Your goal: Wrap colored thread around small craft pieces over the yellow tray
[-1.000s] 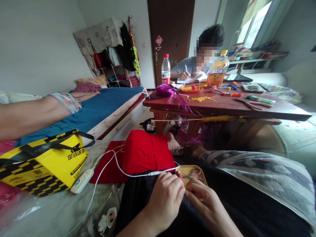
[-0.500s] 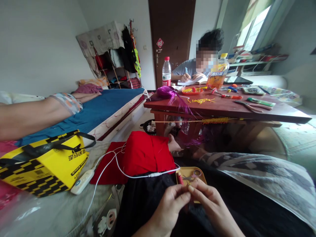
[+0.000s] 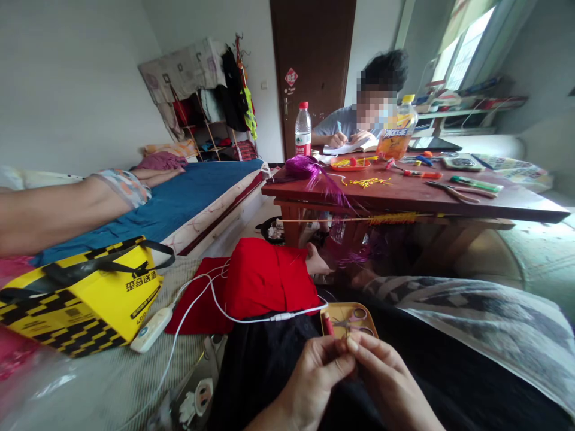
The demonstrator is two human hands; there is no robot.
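My left hand [image 3: 317, 370] and my right hand [image 3: 380, 366] meet over my lap, thumbs and fingertips pinched together. Between the fingertips shows a bit of a small yellow piece [image 3: 347, 336], mostly hidden by the fingers. Just beyond them rests a yellow tray [image 3: 371, 322]. In it lie scissors [image 3: 358, 313] with pinkish handles and a small red roll [image 3: 329, 325], partly covered by my hands.
A white cable [image 3: 251, 321] crosses red cloth [image 3: 269, 281]. To the left stands a yellow-black bag [image 3: 117, 293]. Ahead, the table [image 3: 507, 206] bears pliers [image 3: 458, 193], yellow bits [image 3: 367, 182], purple strands [image 3: 309, 169] and bottles. A person [image 3: 341, 127] writes behind it; another's leg [image 3: 54, 206] lies at left.
My hands have shifted slightly and the fingertips have come closer together. More of the scissors in the tray shows, and less of the yellow piece.
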